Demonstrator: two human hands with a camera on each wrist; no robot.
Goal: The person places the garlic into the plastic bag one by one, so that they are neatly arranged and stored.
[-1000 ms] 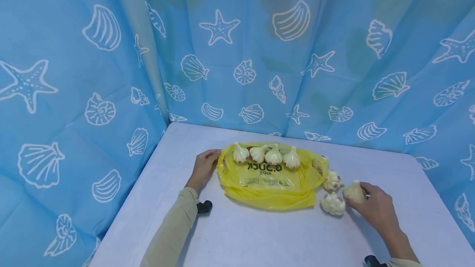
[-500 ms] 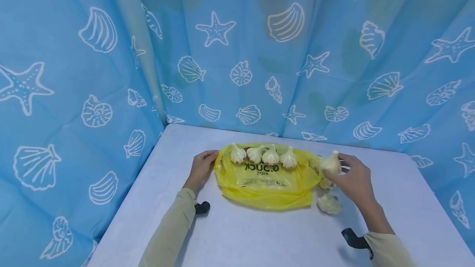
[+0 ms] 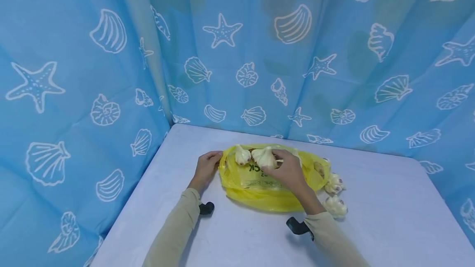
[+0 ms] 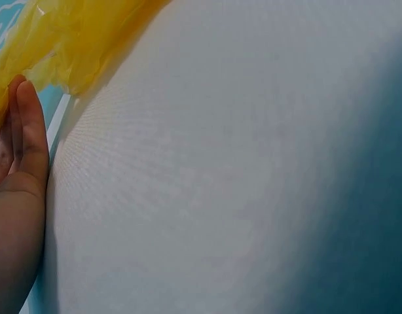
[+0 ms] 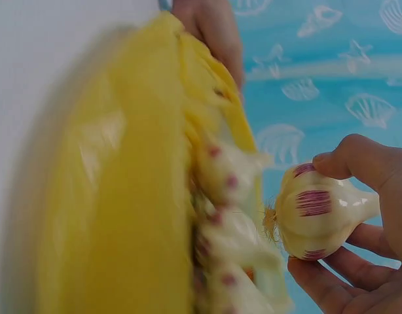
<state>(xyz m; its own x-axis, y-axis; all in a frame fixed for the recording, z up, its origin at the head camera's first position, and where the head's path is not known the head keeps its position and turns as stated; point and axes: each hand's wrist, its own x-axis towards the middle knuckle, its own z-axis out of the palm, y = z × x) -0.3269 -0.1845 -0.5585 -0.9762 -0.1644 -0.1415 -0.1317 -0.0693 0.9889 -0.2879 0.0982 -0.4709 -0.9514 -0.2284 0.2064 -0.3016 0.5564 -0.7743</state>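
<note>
A yellow plastic bag (image 3: 259, 204) with dark lettering lies on its side, its left edge pinched between the thumb and fingers of my left hand (image 3: 205, 171). The left wrist view shows the yellow plastic (image 4: 90, 39) at those fingertips. My right hand (image 3: 291, 172) grips a garlic bulb (image 3: 264, 158) by its sides, above the bag. In the right wrist view, this bulb (image 5: 313, 210) shows purple streaks and a root tuft, apart from several bulbs (image 5: 230, 176) in the bag. One bagged bulb (image 3: 243, 155) shows at left; my right hand hides others in the head view.
Two garlic bulbs, one behind (image 3: 335, 183) and one nearer (image 3: 335, 206), lie on the white table (image 3: 241, 238) at the bag's right end. A blue shell-print curtain (image 3: 230, 85) stands behind and to the left. Black wrist mounts (image 3: 298, 226) stick out under both wrists.
From the table right of the bag, my right hand has carried the garlic bulb leftward to above the bag. My left hand keeps its hold on the bag's edge.
</note>
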